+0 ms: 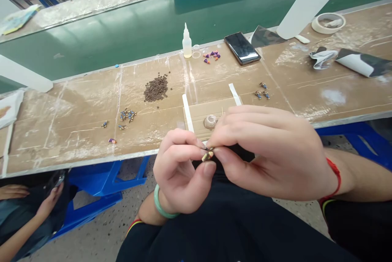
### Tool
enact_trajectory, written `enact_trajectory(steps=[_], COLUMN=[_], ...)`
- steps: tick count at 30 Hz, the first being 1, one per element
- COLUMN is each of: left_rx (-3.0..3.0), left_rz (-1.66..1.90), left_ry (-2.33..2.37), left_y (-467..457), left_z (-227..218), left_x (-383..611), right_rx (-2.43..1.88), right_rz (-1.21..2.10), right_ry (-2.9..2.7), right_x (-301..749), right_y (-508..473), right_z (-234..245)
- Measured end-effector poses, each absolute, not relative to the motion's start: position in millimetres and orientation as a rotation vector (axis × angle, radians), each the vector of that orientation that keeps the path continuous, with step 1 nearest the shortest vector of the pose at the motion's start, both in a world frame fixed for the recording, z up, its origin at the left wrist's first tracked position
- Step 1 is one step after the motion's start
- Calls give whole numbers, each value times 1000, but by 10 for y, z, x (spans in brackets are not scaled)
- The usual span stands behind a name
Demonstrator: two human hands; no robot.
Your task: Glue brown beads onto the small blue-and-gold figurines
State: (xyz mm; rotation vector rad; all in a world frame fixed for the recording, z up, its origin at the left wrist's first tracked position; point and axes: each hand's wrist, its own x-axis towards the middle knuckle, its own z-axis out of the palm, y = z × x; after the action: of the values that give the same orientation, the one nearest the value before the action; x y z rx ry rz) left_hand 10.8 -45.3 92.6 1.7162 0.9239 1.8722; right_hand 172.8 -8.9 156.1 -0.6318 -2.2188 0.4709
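One tiny piece (207, 155), pale yellow and dark with an orange-pink end, hangs near the front edge of the tabletop (211, 84). The left hand (182, 168) and right hand (269, 151) are both clamped on it

Bright, even light leaves soft glare on the green panel (214, 16)

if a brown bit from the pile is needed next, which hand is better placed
Probably the left hand: the brown pile lies nearer to it than to the right hand, though both hands are busy at the small piece.
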Motion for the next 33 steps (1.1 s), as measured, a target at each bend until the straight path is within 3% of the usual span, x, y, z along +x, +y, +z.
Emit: enact_trajectory(steps=[9, 18, 27, 30, 33], left_rx=[1576, 981, 695, 713, 745], left_rz=[1786, 1716, 1670, 1705, 1701], left_ry=[875, 774, 728, 784, 815], left_y=[-478, -219, 160, 73, -22], left_z=[869, 775, 738, 664, 523], left_x=[80, 204, -193, -325, -384], right_rx=[-672, -862, -1021, -940, -665], right_rz=[521, 1413, 1231, 1243, 1465], right_ry=[-2216, -1721, -1506, -1678, -2058], right_x=[1743, 1543, 1758, 2031, 2277], right_y=[-52, 236, 506, 341, 70], right_z=[1567, 1459, 1370, 1363, 1176])
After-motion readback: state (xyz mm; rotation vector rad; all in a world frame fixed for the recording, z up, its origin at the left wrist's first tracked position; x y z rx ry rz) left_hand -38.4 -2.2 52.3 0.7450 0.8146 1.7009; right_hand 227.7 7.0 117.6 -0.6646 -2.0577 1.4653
